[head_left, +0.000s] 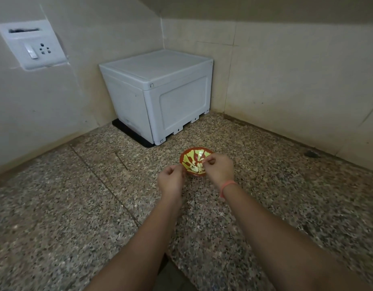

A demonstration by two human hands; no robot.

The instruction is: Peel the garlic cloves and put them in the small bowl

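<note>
Now peeling just over the small bowl [191, 157], down on the speckled counter [76, 206] a little way from the white box [156, 95], with a little heap of pale garlic cloves [195, 168] inside it. Cannot tell what is pinched in the curled-up fingers of the left hand [170, 178] by the near rim or of the right hand [218, 166] above the bowl, too small to see. Could bump the light bowl and tip the cloves out, or drop bits of skin in with the clean ones, from picking so close on top of it.
</note>
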